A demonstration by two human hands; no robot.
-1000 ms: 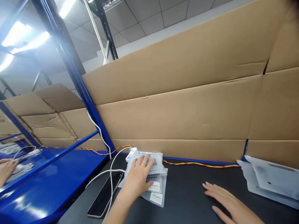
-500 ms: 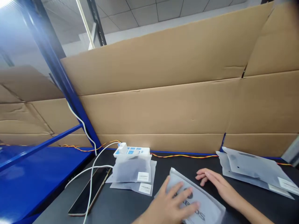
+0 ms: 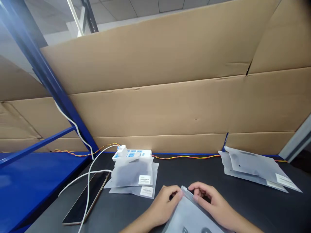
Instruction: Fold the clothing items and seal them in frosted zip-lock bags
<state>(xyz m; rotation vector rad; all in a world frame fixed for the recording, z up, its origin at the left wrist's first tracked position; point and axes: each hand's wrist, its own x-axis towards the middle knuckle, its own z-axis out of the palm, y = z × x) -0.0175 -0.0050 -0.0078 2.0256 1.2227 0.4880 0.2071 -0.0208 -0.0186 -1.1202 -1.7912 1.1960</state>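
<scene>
A frosted plastic zip bag [image 3: 191, 215] with dark printing lies at the front edge of the view, its lower part cut off. My left hand [image 3: 163, 204] is closed, thumb and forefinger pinching the bag near its top left corner. On the other side, my right hand [image 3: 213, 204] has its fingers curled, thumb and forefinger at the zip edge beside that corner. What is inside the bag cannot be made out.
Labelled frosted bags [image 3: 133, 173] lie left of centre, before a white power strip [image 3: 143, 152]. More frosted bags [image 3: 255, 166] rest at the right. A phone [image 3: 86, 199] lies left under white cables [image 3: 88, 181]. Cardboard [image 3: 157, 110] walls the back; a blue post [image 3: 60, 97] stands left.
My left hand has gone from lying spread on the bag to pinching its top corner. My right hand has come left to the bag's edge. The bag sits lower in view.
</scene>
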